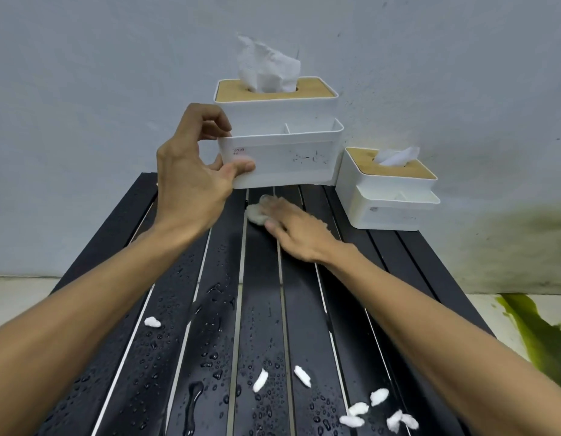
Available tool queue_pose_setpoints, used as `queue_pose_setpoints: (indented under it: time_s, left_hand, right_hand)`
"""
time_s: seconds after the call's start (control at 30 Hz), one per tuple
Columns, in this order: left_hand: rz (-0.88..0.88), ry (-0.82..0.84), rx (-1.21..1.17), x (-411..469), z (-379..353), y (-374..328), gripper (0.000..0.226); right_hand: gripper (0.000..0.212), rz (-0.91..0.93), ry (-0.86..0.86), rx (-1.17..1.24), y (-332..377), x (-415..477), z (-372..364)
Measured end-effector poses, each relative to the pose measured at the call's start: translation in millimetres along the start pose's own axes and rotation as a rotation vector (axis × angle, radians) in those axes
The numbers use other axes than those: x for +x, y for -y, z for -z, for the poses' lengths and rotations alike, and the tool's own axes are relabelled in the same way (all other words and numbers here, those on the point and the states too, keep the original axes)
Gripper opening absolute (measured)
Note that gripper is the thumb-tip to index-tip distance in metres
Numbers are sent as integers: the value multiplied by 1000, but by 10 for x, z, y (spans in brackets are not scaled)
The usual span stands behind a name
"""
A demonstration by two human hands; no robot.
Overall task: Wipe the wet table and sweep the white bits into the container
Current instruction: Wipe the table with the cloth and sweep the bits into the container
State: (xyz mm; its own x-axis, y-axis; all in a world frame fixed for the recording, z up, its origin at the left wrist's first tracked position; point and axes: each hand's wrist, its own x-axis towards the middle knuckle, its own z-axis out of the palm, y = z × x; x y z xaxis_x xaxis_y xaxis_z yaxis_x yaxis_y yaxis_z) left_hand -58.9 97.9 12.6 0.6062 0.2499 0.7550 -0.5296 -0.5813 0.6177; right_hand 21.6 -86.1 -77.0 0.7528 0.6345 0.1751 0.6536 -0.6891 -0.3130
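Table beaded wet; left grip clamps container, right presses wad.

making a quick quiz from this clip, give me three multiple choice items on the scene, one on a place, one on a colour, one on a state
1. Where are most white bits?
A near right of the table
B far left
C in the container

2. What colour are the tissue box lids?
A black
B wood tan
C red

3. What is the left hand doing?
A lying flat
B gripping the large tissue box
C wiping

Answers: 1 A, they cluster near the right forearm; 2 B, both tops look wooden; 3 B, fingers wrap its corner while the right hand presses a wad onto the table.
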Motion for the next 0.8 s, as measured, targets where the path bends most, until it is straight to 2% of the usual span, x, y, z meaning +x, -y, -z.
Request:
queue_pose_setpoints:
  time_s: [0.1, 0.2, 0.3, 0.4, 0.53, 0.8]
  left_hand:
    - [9, 0, -6, -39, -24, 5, 47]
    - [15, 14, -6, -88, -41, 13, 47]
    - [43, 41, -13, -157, -94, 27, 46]
    - [54, 83, -16, -220, -193, 61, 43]
    - [65, 129, -39, -293, -381, 140, 40]
    - [136, 192, -83, -458, -739, 364, 37]
  right_hand:
    - [47, 231, 50, 24, 165, -472, -18]
    - [46, 303, 86, 56, 203, -939, 66]
    - [44, 197, 76, 98, 12, -1231, 207]
    - [44, 32, -9, 117, -298, -1293, 311]
    - [43, -136, -90, 54, -631, -1274, 402]
    - [52, -111, -23, 7, -440, -1809, 394]
